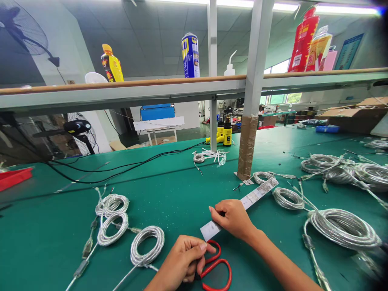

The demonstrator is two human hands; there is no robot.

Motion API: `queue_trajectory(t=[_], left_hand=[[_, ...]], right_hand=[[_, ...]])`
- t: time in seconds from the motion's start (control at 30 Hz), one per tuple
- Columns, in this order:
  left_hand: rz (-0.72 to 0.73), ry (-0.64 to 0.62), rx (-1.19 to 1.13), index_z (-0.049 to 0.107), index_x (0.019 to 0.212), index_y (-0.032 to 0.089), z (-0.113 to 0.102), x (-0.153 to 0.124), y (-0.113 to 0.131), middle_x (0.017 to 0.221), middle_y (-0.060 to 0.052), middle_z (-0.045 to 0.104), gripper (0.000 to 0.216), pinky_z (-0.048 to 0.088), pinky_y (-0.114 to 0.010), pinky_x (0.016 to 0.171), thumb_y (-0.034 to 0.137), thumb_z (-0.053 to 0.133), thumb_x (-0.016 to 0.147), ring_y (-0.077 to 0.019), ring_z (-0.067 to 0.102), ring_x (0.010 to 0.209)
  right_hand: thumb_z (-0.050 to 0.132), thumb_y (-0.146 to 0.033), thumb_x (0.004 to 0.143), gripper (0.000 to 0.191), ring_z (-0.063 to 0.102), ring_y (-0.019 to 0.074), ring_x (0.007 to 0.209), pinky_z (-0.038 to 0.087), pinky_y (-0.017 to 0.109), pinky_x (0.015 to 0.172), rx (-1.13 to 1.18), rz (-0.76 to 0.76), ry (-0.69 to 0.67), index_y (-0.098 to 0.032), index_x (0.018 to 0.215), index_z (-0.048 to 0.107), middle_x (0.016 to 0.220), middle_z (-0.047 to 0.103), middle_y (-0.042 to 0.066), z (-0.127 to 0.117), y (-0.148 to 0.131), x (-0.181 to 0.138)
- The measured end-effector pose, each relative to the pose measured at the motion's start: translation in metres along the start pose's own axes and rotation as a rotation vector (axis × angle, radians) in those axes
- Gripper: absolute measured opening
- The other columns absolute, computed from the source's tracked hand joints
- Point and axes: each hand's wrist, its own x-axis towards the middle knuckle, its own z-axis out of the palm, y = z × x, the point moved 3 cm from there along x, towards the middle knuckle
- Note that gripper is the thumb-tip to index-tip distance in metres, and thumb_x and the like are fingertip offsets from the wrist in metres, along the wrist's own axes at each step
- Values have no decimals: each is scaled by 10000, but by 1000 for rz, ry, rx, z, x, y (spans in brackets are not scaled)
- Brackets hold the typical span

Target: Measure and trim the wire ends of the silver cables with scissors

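My left hand [182,260] is curled over the red handles of a pair of scissors [216,268] lying near the front edge of the green table [169,194]. The fingers wrap around one handle loop. My right hand [233,218] rests just beyond, fingers bent and pressing down on a long white strip [251,198] that runs diagonally to the right. Several coiled silver cables [147,244] lie to the left of my hands, and more coils [342,228] lie to the right.
A taped post [247,149] stands behind the strip. A yellow tool [226,133] and black cords [127,165] sit farther back. A red tray [13,178] is at the left edge. Bottles stand on the overhead shelf [182,87].
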Motion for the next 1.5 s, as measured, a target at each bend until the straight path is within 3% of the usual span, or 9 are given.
queue_trajectory(t=[0.4, 0.73, 0.9, 1.0, 1.17, 1.27, 1.4, 1.5], left_hand=[[-15, 9, 18, 653, 805, 59, 0, 0, 2, 372, 71, 414, 331, 62, -182, 304, 357, 546, 707, 3, 120, 272], [-34, 94, 43, 639, 767, 54, -4, 4, -2, 347, 62, 441, 315, 95, -158, 278, 336, 528, 680, 0, 144, 250], [54, 101, 113, 608, 858, 48, -10, 8, -6, 449, 15, 551, 380, 227, -155, 294, 385, 534, 696, -17, 323, 243], [111, 125, 151, 538, 960, 76, -10, 6, -2, 538, -2, 602, 388, 291, -156, 355, 328, 578, 668, -47, 457, 314], [177, 175, 83, 389, 1060, 151, -12, 4, 5, 612, -10, 652, 516, 393, -199, 469, 224, 635, 613, -106, 564, 443], [197, 256, 11, 445, 891, 159, -21, 6, 8, 571, -11, 653, 436, 414, -202, 505, 262, 709, 561, -123, 591, 497], [182, 319, -33, 505, 667, 135, -28, 6, 12, 519, -7, 639, 349, 408, -164, 499, 294, 768, 502, -103, 596, 509], [138, 340, -74, 523, 606, 126, -27, 2, 13, 512, -8, 635, 321, 445, -181, 527, 289, 778, 498, -93, 586, 495]], right_hand=[[387, -295, 792, 439, 312, 69, 391, 168, 236, 461, -4, -17, -7, -154, 376, 378, 368, 410, -22, -1, -2, 1], [390, -302, 793, 433, 383, 74, 413, 172, 242, 478, -82, 2, -42, -157, 390, 451, 395, 477, -10, 2, -1, 0], [388, -295, 810, 424, 435, 89, 436, 156, 257, 483, -133, 75, -70, -163, 425, 508, 436, 534, 4, 7, 6, -1], [394, -274, 820, 418, 455, 105, 440, 155, 260, 484, -152, 120, -89, -162, 447, 545, 455, 565, 23, 13, 14, -3], [472, -236, 784, 280, 516, 156, 624, 259, 260, 587, -132, 96, -127, -169, 556, 620, 585, 623, 45, 17, 11, -2], [489, -206, 768, 171, 513, 156, 744, 307, 260, 666, 100, 103, -168, -197, 732, 656, 743, 639, 26, 17, -2, -1], [510, -164, 728, 184, 532, 139, 720, 369, 239, 653, 737, 167, -359, -184, 805, 677, 746, 637, 19, 24, -23, -4], [529, -189, 725, 179, 544, 146, 751, 390, 247, 673, 1059, 196, -392, -166, 808, 686, 789, 641, 30, 26, -32, -5]])
